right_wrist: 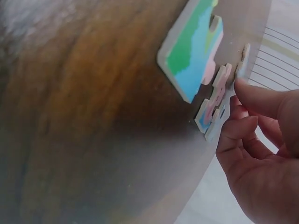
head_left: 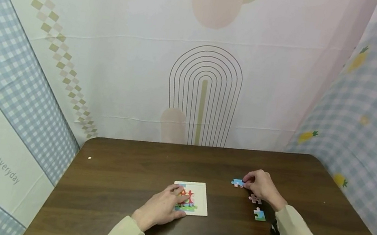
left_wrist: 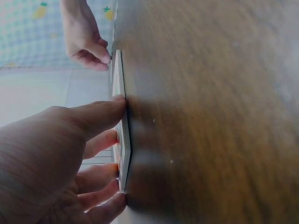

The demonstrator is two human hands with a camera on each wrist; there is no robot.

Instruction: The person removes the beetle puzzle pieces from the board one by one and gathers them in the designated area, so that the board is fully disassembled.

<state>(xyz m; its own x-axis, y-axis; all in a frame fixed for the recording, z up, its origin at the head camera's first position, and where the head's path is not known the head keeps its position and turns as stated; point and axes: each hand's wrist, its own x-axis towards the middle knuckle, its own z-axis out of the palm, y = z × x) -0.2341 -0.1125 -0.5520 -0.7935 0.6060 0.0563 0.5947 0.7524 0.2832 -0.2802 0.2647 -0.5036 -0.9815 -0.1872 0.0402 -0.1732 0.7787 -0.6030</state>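
My left hand [head_left: 161, 205] rests on a small puzzle board [head_left: 201, 204] with a pale frame and a red-figure picture partly filled in. Its thumb touches the near edge, and the other fingers lie spread over the picture and the left side. Farther right, my right hand [head_left: 262, 186] pinches the edge of a blue puzzle piece [head_left: 237, 182] at the tabletop. Just below that hand lies a pink puzzle piece [head_left: 255, 199], partly covered in the right wrist view by the fingers. Closer to me is a blue-and-green puzzle piece [right_wrist: 189, 51], flat on the wood.
The dark wooden table [head_left: 118, 188] has rounded far corners. A patterned white cloth [head_left: 135, 76] hangs behind it, with checked cloths at both sides. A tiny white speck [head_left: 89, 157] lies near the left edge.
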